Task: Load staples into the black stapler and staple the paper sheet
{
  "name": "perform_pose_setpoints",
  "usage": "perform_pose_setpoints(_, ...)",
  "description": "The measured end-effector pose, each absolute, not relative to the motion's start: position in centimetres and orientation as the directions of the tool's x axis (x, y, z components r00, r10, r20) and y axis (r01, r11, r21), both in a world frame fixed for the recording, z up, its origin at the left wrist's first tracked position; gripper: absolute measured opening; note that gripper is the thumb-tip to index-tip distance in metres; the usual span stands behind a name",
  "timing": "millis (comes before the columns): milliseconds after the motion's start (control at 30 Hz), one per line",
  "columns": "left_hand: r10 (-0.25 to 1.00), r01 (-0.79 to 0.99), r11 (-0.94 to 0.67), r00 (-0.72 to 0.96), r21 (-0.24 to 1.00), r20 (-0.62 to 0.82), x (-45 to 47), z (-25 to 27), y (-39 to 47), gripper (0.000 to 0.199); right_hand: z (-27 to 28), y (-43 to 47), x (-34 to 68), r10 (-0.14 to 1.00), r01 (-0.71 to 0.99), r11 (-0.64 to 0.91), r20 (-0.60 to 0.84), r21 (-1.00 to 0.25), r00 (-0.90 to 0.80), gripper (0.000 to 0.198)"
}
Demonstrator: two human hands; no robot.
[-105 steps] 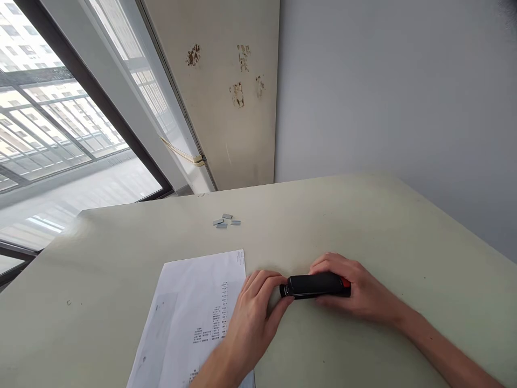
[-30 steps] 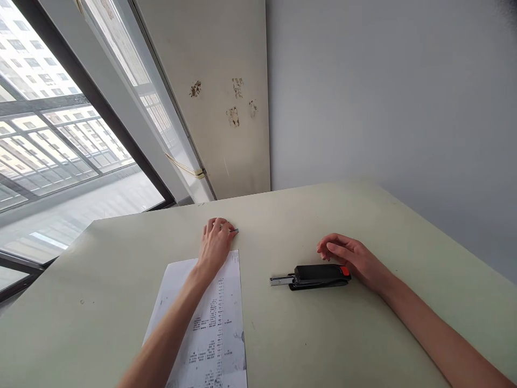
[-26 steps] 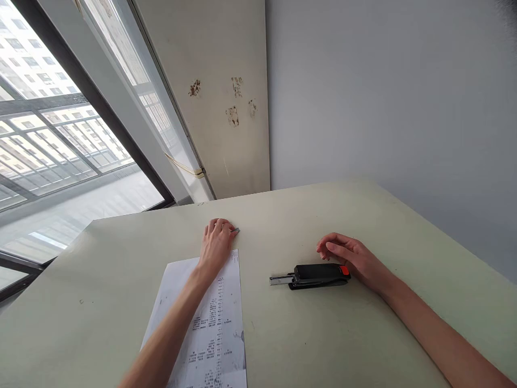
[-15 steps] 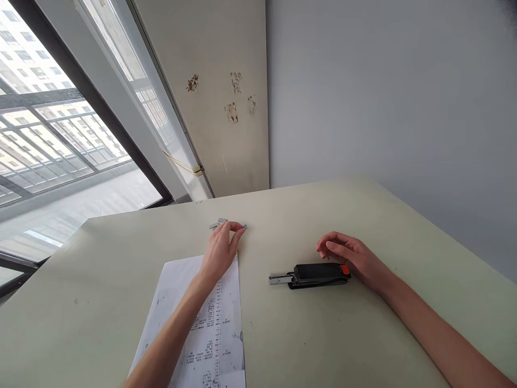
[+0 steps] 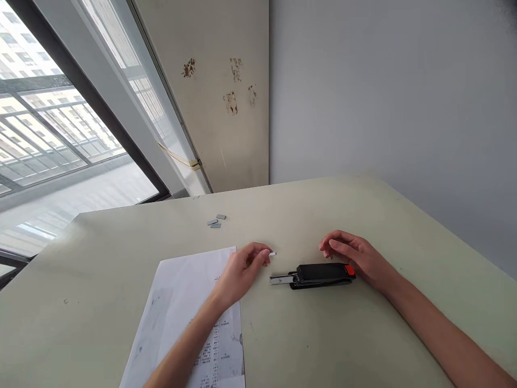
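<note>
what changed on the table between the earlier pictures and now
The left hand released the black stapler with a red end, picked up one small grey metal staple strip and brought it rightward, towards the stapler. The right hand also let go. The stapler's silver metal tray now protrudes. Three other grey strips and the white printed paper stayed put.

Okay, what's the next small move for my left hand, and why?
Probably bring the staple strip in your left hand to the metal tray: that tray juts from the end of the black stapler, close to the strip.
</note>
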State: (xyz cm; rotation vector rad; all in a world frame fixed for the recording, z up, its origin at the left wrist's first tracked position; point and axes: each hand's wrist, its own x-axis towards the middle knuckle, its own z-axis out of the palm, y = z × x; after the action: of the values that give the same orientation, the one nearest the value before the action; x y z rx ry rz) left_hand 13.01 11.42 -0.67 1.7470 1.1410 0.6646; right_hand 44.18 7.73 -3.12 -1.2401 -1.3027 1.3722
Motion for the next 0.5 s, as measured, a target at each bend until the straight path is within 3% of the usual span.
perform_pose_setpoints(200, 0.935, 0.295, -0.040, 0.348, 0.955, -0.068, 12.7, -1.4, 11.9, 0.048, -3.2, 7.7, 44.2, 0.982, 0.046, -0.118, -0.123, -0.992, -0.145, 0.029)
perform_pose_setpoints(500, 0.964, 0.182, 0.011, 0.259, 0.983, -0.059, 12.7, -1.8, 11.4, 0.046, -3.3, 7.6, 44.3, 0.980, 0.076, -0.142, -0.151, -0.987, -0.131, 0.030)
